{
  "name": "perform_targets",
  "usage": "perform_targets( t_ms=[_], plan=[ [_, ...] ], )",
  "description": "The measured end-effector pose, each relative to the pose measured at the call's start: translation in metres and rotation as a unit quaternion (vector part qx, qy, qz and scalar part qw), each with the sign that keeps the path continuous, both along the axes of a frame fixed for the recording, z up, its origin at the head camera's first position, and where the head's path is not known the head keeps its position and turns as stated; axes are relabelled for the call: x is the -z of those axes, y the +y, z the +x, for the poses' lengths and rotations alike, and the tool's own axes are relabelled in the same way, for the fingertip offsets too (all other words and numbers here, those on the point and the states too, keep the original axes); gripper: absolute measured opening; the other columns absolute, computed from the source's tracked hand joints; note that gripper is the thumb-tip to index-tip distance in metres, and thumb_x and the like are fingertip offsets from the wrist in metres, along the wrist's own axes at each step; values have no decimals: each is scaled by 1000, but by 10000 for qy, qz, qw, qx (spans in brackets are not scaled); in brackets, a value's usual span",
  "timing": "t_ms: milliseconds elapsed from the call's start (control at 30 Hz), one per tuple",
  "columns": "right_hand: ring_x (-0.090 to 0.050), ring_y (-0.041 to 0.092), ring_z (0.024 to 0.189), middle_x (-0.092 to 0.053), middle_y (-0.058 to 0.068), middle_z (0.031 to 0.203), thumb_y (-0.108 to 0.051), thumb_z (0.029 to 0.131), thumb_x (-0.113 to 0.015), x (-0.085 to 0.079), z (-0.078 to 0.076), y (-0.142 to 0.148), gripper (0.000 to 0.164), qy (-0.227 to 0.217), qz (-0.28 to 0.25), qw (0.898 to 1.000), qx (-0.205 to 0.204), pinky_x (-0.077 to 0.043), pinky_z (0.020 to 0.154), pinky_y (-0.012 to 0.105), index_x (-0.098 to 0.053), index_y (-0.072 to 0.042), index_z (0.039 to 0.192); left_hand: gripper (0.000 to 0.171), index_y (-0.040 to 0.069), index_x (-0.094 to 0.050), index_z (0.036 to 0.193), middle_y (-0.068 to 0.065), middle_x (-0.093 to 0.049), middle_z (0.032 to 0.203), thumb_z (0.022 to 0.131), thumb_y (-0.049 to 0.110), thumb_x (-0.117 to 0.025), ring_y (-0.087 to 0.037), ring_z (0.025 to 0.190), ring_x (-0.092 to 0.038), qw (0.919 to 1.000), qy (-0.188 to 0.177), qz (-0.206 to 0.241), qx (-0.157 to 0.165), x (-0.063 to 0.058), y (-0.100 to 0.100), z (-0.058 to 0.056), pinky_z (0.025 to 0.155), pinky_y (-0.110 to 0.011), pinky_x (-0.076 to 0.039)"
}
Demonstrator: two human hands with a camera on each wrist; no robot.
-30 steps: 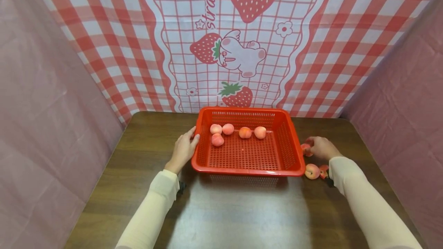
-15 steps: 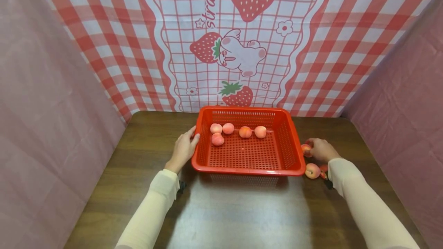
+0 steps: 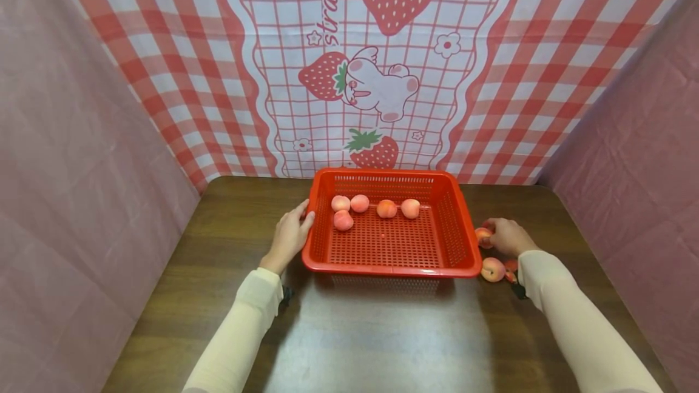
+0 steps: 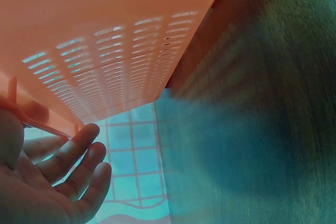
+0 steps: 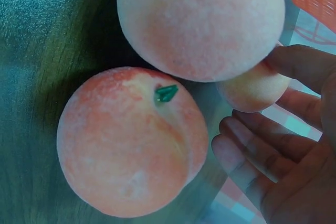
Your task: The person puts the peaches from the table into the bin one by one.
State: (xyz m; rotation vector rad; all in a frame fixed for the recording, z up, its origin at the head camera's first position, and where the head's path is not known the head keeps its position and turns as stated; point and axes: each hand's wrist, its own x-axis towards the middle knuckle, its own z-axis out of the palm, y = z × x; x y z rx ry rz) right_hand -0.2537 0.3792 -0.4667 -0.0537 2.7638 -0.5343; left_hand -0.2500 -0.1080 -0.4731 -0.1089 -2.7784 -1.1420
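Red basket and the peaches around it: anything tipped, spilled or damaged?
Nothing stands out: the red basket sits upright, five peaches inside, two more on the table beside it, another peach in the right hand. No visible damage.

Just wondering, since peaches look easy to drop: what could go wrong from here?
The held peach is round and could slip from the right hand. The two loose peaches near the right sleeve might roll if bumped. A tug from the left hand at the red basket could set its five peaches rolling.

head: even light, pale glare on tabletop (image 3: 377, 326) | left wrist: teal cast, soft shadow | right wrist: teal cast
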Motion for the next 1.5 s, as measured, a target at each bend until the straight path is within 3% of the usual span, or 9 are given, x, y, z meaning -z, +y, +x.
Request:
perform_targets(
  t_ms=[633, 967, 1333, 1500],
  plan=[
    [-57, 45, 107, -61, 31, 120, -27, 89, -66, -9, 5, 5, 52, 226, -152, 9993, 245, -42, 94, 63, -56, 9, 125, 46, 7, -52, 141, -18, -69, 116, 98, 26, -55, -36, 113, -62, 10000, -40, -29, -7, 4, 2, -1, 99, -50, -45],
    [-62, 43, 95, -67, 28, 107, -28, 88, -68, -14, 2, 8, 50, 724, -9, 9974, 63, -46, 87, 61, -59, 9, 120, 46, 6, -53, 140, -19, -69, 117, 98, 24, -55, -38, 112, -61, 10000, -45, -18, -27, 7, -1, 5, 98, -51, -45],
    [-59, 47, 101, -64, 31, 114, -29, 89, -67, -36, -11, 12, 53, 1139, 143, 9933, 110, -43, 92, 64, -56, 9, 124, 46, 6, -53, 139, -19, -69, 116, 98, 25, -55, -38, 112, -62, 9999, 66, 80, -16, 4, -1, 3, 97, -51, -46],
    [-60, 48, 99, -65, 30, 111, -28, 91, -65, -50, -18, 12, 49, 1440, 289, 9891, 125, -44, 88, 63, -57, 7, 124, 46, 6, -53, 139, -19, -70, 115, 98, 24, -55, -37, 111, -62, 10000, 67, 60, -7, 1, 0, 1, 97, -51, -46]
  ],
)
